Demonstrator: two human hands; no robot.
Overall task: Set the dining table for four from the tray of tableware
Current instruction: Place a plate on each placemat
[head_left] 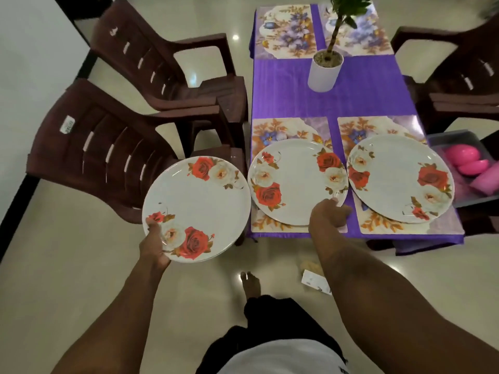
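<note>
Half-set desk [283, 90].
The held plate [195, 209] is gripped at 7 o'clock by the left hand [154, 244] (thumb atop); the desk plate [297, 182] is pinched at 5 o'clock by the right hand [328, 215].

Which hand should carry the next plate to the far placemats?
Right, likely. The left hand grips the plate stack off the table; the right hand, pinching the rim of the left laid plate, is nearer the bare far placemats.
</note>
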